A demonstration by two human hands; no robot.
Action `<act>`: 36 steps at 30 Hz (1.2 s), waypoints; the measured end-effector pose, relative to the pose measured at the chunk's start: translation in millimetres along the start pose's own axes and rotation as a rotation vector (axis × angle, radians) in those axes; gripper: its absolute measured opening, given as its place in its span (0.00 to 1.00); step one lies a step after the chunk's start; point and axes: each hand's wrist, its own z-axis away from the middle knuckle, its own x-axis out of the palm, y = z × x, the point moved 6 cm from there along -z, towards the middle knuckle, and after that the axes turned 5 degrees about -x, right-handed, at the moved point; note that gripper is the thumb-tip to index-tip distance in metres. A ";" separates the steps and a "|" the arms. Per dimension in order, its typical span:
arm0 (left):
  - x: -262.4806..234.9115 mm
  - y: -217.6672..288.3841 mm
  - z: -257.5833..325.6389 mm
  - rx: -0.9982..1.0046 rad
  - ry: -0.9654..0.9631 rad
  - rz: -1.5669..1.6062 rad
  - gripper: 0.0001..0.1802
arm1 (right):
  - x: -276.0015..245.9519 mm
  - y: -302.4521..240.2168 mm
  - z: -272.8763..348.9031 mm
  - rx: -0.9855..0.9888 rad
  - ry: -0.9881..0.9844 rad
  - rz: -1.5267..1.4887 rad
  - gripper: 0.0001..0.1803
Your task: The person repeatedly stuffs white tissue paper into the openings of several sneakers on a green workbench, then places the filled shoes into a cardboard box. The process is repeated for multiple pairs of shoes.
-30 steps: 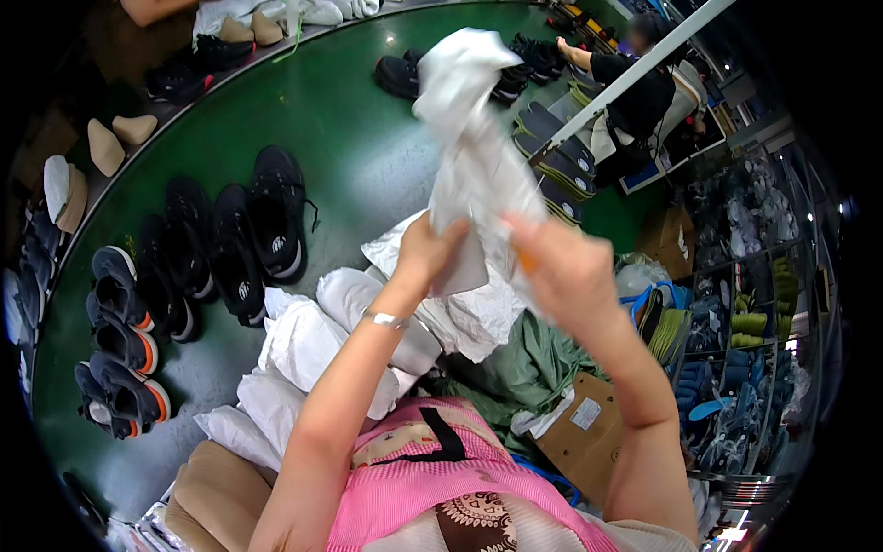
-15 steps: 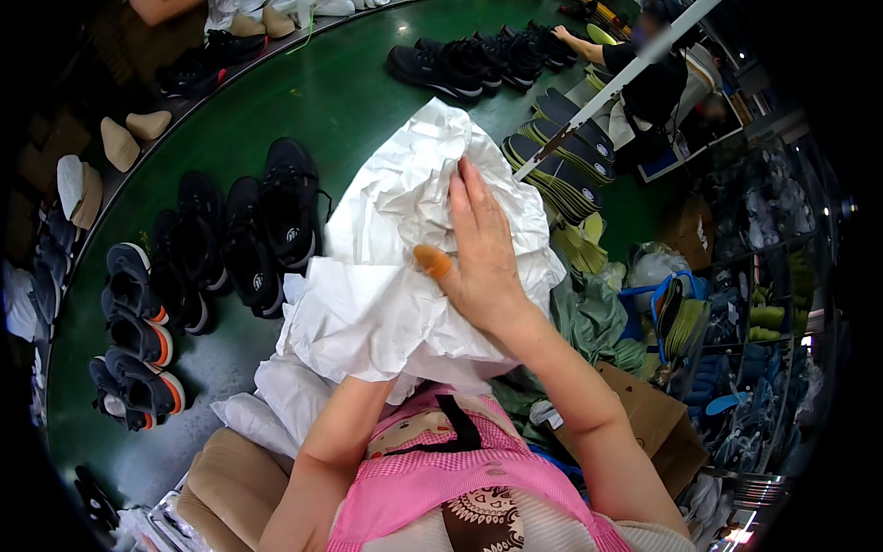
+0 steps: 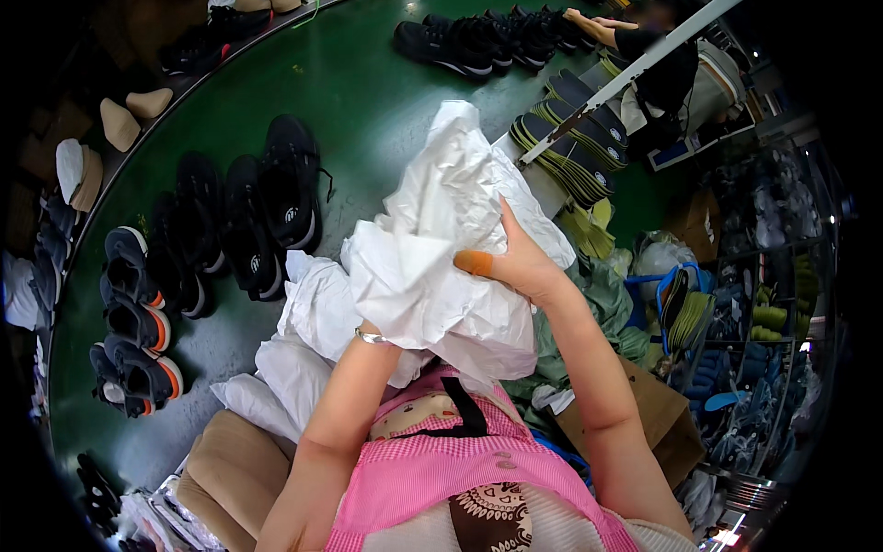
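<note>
Crumpled white tissue paper (image 3: pixel 441 230) fills the space in front of me, bunched up and raised to a peak. My right hand (image 3: pixel 520 262) grips its right side, thumb in an orange finger cover on top, one fingertip showing and the other fingers hidden behind the folds. Under the paper goes my left hand; only the forearm (image 3: pixel 345 396) with a silver bracelet at the wrist shows, so its fingers are out of sight. White stuffed paper bundles (image 3: pixel 294 368) lie just left of that forearm.
On the green table (image 3: pixel 359 120) stand black shoes (image 3: pixel 285 184) and grey-orange shoes (image 3: pixel 138 322) at left, more black shoes (image 3: pixel 446 51) at the far side. Stacked insoles (image 3: pixel 575 152) and a slanted white pole (image 3: pixel 635 74) are at right, near a co-worker (image 3: pixel 676 83).
The spread paper has been gathered into a narrower, upright bunch. My right hand has moved right and turned from lying flat on it to holding its side. The left wrist's bracelet now shows.
</note>
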 end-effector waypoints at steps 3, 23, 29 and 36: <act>-7.5 3.0 -1.0 -0.001 0.005 -0.046 0.20 | 4.1 4.5 1.5 0.072 -0.037 -0.239 0.59; 52.8 66.0 -22.7 0.321 0.116 -0.423 0.34 | 4.8 -25.7 -4.5 -0.303 0.446 0.373 0.59; 44.7 65.8 -24.1 0.249 0.170 -0.140 0.25 | 7.4 -30.1 -2.3 -0.315 0.350 0.301 0.58; 37.9 54.9 -27.9 0.397 0.316 -0.446 0.33 | 8.5 -25.1 -5.1 -0.357 0.438 0.665 0.59</act>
